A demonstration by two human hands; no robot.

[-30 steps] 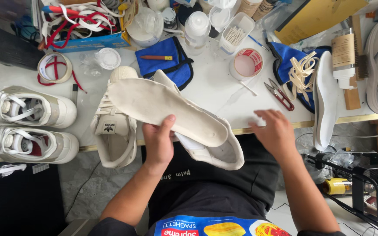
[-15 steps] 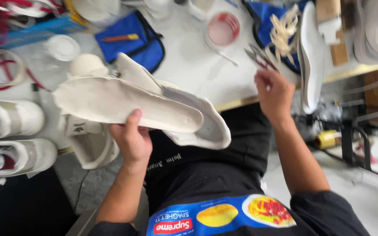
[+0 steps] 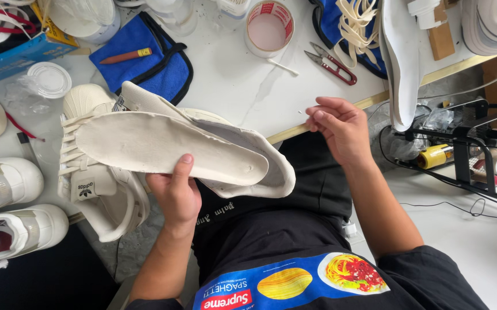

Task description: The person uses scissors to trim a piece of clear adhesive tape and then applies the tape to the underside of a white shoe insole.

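Underneath, the sole-less shoe upper [image 3: 168,146] sits bottom-up in my left hand [image 3: 175,192], thumb pressed on its insole board. At three o'clock, my right hand [image 3: 340,127] hovers loosely curled, holding nothing I can make out; red snips [image 3: 331,63] lie at one o'clock.

An off-white shoe upper [image 3: 173,149] is seen above a black lap. At the white worktop's [image 3: 242,92] far edge a blue, black-trimmed pouch [image 3: 156,69], red-handled snips [image 3: 331,63] and a red-and-white tape roll [image 3: 268,28] are shown.
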